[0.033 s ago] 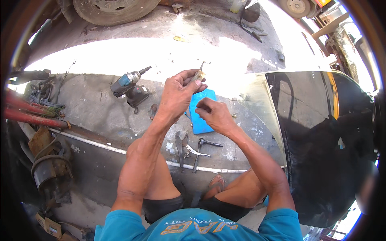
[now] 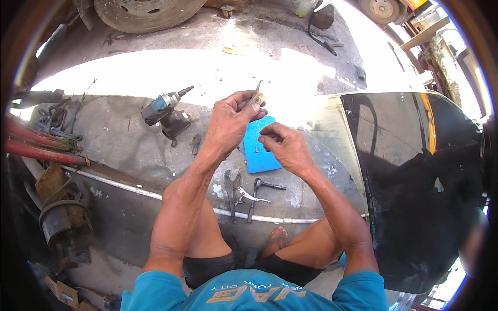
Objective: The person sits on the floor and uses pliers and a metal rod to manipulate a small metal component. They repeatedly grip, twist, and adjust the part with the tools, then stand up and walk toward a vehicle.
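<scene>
My left hand [image 2: 231, 118] is raised over the ground, its thumb and fingers closed on a small light metal piece [image 2: 258, 97] with a thin bent rod sticking up from it. Most of that piece is hidden by the fingers. Just to the right, my right hand [image 2: 285, 147] hangs over the edge of a blue flat case [image 2: 262, 161], fingers curled and thumb pressed in. Whatever may be between those fingertips is too small to make out. A tiny screw-like bit [image 2: 256, 150] shows against the blue case beside the right fingertips.
A cordless impact driver [image 2: 166, 111] stands left of my hands. Near my feet lie locking pliers [image 2: 232, 189] and a ratchet handle [image 2: 254, 199]. A dark glazed panel [image 2: 399, 197] fills the right side. Red bars [image 2: 44, 150] lie left; a wheel [image 2: 150, 13] stands beyond.
My right hand has shifted slightly right, away from the left one, uncovering the tiny bit against the blue case. My left hand still holds the metal piece in the same place.
</scene>
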`<state>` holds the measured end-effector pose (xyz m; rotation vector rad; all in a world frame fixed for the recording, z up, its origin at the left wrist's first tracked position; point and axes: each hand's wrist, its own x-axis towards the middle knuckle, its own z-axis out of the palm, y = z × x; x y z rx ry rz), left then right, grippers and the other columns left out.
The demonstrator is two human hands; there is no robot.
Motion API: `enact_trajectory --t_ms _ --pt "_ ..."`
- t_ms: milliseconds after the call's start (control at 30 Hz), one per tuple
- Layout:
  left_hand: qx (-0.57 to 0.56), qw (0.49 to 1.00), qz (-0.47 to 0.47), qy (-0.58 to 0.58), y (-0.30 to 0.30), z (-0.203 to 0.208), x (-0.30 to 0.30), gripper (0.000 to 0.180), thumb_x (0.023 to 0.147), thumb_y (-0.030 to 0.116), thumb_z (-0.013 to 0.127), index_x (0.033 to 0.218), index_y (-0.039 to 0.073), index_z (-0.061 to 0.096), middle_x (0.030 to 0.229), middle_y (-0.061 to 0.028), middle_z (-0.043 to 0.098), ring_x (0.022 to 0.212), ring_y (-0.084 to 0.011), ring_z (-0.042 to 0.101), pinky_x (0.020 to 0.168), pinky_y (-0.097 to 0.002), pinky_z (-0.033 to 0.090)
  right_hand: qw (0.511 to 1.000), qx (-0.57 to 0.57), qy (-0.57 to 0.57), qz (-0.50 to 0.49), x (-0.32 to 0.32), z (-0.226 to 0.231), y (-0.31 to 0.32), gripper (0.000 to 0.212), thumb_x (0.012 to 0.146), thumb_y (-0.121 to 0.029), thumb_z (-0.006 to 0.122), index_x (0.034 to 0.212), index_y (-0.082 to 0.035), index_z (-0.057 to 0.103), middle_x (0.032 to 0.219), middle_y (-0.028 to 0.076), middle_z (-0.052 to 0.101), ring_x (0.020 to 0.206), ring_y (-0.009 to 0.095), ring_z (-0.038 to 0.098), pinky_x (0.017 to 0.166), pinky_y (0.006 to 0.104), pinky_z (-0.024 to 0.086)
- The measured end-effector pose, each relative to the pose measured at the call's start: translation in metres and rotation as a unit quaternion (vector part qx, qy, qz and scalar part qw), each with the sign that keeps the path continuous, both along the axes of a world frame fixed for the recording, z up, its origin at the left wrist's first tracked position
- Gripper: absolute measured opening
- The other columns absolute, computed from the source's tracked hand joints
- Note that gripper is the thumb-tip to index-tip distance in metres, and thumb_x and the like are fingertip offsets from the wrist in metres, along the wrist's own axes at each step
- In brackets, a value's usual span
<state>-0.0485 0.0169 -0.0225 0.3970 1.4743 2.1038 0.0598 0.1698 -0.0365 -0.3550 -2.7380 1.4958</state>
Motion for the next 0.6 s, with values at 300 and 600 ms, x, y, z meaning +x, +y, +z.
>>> enact_trajectory --t_ms 300,600 --pt "0.011 0.998 -0.059 -0.024 0.017 0.012 0.029 0.049 0.096 0.005 0.064 0.136 -0.018 0.047 0.112 -0.0222 0.070 0.100 -0.0216 0.072 0.091 -0.0286 0.060 0.953 0.133 0.259 -0.080 0.035 0.075 0.000 0.017 0.090 -0.002 0.070 0.107 0.002 0.070 0.096 0.015 0.073 0.083 0.024 0.074 0.071 0.0356 0.059" --pt "-0.012 0.996 -0.081 0.020 0.028 0.006 0.048 0.048 0.097 0.008 0.066 0.135 -0.016 0.050 0.111 -0.0190 0.072 0.100 -0.0169 0.070 0.091 -0.0295 0.058 0.923 0.237 0.301 -0.035 0.041 0.061 0.007 0.016 0.087 0.001 0.071 0.102 0.003 0.071 0.094 0.016 0.073 0.083 0.028 0.073 0.071 0.0353 0.058"
